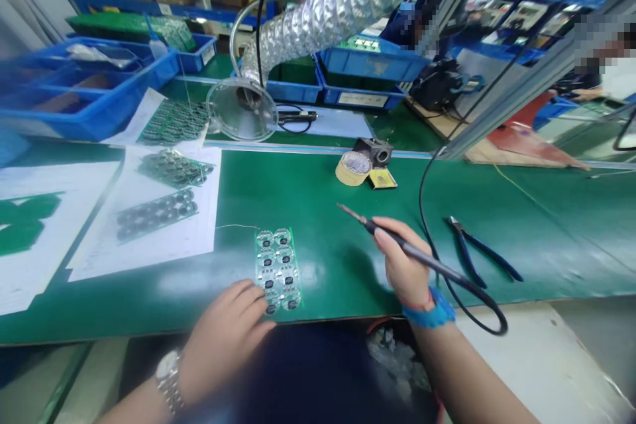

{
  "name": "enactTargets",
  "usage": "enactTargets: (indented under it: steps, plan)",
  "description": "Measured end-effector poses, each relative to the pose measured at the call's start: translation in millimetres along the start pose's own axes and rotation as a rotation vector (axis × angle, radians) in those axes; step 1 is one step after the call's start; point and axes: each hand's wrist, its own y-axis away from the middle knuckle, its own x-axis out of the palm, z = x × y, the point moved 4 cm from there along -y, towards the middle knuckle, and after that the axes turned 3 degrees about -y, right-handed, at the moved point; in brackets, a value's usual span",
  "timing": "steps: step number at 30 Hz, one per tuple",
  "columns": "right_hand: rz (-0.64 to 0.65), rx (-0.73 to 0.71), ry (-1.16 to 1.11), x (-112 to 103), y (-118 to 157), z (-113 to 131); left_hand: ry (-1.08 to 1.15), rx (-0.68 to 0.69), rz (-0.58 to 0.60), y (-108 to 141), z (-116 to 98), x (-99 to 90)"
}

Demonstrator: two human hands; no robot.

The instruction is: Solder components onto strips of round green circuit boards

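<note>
My right hand (405,258) is closed around a soldering iron (397,238) like a pen. Its tip points up and left, above the green mat and apart from the boards. A panel of round circuit boards (278,268), each with a black chip, lies flat near the front edge. At the panel's lower left corner is my left hand (233,324), slightly blurred. Its fingers are stretched out and the thumb is apart; the fingertips reach the panel's edge, and no grip shows. A thin wire (238,226) runs from the panel's top toward the paper sheets.
Cutting pliers (477,252) lie right of the iron's cable. A tape roll (354,167), a yellow tin (382,178) and a dark metal block (375,149) stand behind. More board panels (159,212) lie on paper, left. A fume funnel (243,109) hangs before blue bins (368,93).
</note>
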Motion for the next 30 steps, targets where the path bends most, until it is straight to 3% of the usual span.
enactTargets:
  steps: [2, 5, 7, 11, 18, 21, 24, 30]
  plan:
    - [-0.060, 0.003, 0.021, 3.2, -32.6, -6.6, 0.038, -0.028, -0.010, 2.8, 7.2, -5.7]
    - [-0.169, -0.185, 0.146, 9.9, -70.4, -15.9, 0.049, -0.124, -0.043, 7.9, 21.6, -13.4]
    - [-0.118, -0.247, 0.237, 18.4, -81.9, -27.4, -0.006, -0.213, -0.061, 11.6, 31.6, -17.5]
    - [-0.096, -0.253, 0.208, 21.1, -77.6, -43.5, -0.108, -0.317, 0.020, 14.9, 43.5, -19.3]
    - [-0.195, -0.314, 0.220, 8.0, -65.6, -33.4, -0.179, -0.313, 0.097, 12.5, 47.2, -23.2]
    - [-0.198, -0.336, 0.205, 8.5, -65.9, -30.5, -0.138, -0.383, 0.121, 11.8, 52.3, -30.6]
    - [-0.201, -0.335, 0.200, 9.6, -65.6, -29.6, 0.038, -0.566, 0.204, 12.3, 61.2, -36.6]
    - [-0.225, -0.319, 0.208, 9.9, -64.1, -28.3, 0.846, -0.896, 0.215, 21.6, 73.8, -45.0]
